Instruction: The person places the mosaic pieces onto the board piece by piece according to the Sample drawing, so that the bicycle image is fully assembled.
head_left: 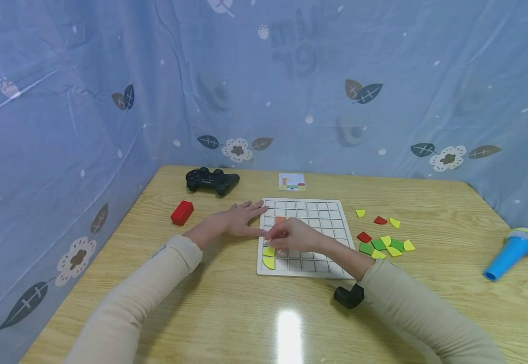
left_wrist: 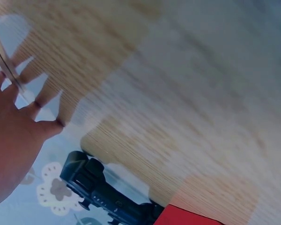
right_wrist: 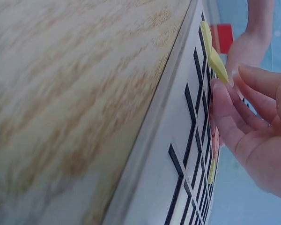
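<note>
A white gridded board (head_left: pixel 311 265) lies on the table. My left hand (head_left: pixel 241 221) is spread at its left edge, fingers straight, fingertips over the rim. Over the board's left column, my right hand (head_left: pixel 298 235) has thumb and fingertips close together. In the right wrist view they meet at the tip of a yellow quarter-circle piece (right_wrist: pixel 218 65), which looks tilted up from the board. Another yellow piece (head_left: pixel 268 263) lies in the near left corner. Farther up sits an orange square piece (head_left: pixel 280 220), partly hidden by the right hand along with a bit of yellow.
Right of the board lie loose yellow, green (head_left: pixel 366 248) and red pieces (head_left: pixel 364 236). Behind it is a small pattern card (head_left: pixel 292 182). A black game controller (head_left: pixel 211 181) and red block (head_left: pixel 182 213) stand left, a blue microphone (head_left: pixel 512 253) far right. A black object (head_left: pixel 349 297) lies near my right sleeve.
</note>
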Action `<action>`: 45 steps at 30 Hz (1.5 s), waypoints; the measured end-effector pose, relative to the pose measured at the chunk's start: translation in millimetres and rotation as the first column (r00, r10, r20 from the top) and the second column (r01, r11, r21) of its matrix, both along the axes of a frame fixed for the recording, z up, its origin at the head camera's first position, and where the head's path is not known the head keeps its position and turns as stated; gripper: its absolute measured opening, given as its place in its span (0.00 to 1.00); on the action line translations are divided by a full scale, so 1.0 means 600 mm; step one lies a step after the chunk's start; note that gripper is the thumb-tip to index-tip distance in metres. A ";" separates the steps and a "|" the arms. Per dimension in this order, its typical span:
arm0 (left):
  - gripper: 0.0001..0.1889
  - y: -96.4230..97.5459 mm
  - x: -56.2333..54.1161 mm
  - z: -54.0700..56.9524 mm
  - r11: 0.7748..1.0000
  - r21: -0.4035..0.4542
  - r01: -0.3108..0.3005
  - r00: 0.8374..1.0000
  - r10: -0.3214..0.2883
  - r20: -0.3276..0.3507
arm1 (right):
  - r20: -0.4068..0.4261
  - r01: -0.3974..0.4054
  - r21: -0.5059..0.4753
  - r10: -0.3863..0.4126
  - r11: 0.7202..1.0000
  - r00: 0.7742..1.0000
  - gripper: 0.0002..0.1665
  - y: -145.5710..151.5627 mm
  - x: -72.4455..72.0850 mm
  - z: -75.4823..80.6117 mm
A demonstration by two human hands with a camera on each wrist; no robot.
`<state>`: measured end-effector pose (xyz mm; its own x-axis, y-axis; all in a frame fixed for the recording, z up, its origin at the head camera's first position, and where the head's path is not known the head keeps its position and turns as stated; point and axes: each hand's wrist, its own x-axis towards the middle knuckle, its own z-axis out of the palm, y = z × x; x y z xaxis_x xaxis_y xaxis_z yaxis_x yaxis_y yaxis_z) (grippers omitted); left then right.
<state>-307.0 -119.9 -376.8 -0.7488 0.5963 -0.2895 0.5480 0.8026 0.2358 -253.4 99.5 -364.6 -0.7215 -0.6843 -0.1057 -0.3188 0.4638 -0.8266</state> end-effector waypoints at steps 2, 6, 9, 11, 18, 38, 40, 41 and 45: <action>0.43 0.000 -0.001 0.000 1.000 0.000 0.005 1.000 -0.005 -0.002 | -0.005 0.004 -0.004 -0.004 1.000 1.000 0.12 0.000 0.001 0.000; 0.43 -0.001 -0.002 -0.001 1.000 -0.005 0.010 1.000 -0.010 -0.003 | -0.014 0.002 -0.003 -0.002 1.000 1.000 0.12 -0.003 0.000 -0.002; 0.42 -0.002 -0.003 -0.003 1.000 -0.006 0.011 1.000 -0.012 -0.006 | -0.011 -0.005 0.005 0.005 1.000 1.000 0.12 -0.005 0.000 -0.001; 0.42 -0.002 -0.003 -0.003 1.000 -0.005 0.010 1.000 -0.011 -0.006 | -0.016 -0.016 0.006 0.016 1.000 1.000 0.12 -0.005 0.000 0.000; 0.43 -0.001 -0.003 -0.003 1.000 0.002 0.005 1.000 -0.005 -0.012 | -0.011 -0.033 -0.004 0.033 0.999 0.999 0.11 -0.004 0.002 0.000; 0.43 -0.001 -0.004 -0.004 1.000 0.000 0.002 1.000 -0.002 -0.011 | -0.002 -0.053 0.011 0.053 0.999 0.999 0.11 -0.003 -0.004 -0.008; 0.43 -0.001 -0.004 -0.004 1.000 -0.001 0.004 1.000 -0.004 -0.014 | 0.006 -0.054 0.011 0.054 0.998 0.999 0.11 -0.002 -0.004 -0.007; 0.43 -0.001 -0.003 -0.004 1.000 -0.003 0.005 1.000 -0.005 -0.016 | 0.006 -0.056 0.011 0.056 0.998 0.998 0.12 -0.002 -0.004 -0.006; 0.43 -0.001 -0.003 -0.004 1.000 -0.006 0.006 1.000 -0.007 -0.016 | 0.017 -0.056 0.003 0.056 0.998 0.998 0.14 0.005 -0.007 -0.002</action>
<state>-308.8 -120.2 -379.1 -0.7496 0.5993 -0.2811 0.5569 0.8005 0.2216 -257.8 102.6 -365.5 -0.6798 -0.7234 -0.1204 -0.3303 0.4486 -0.8304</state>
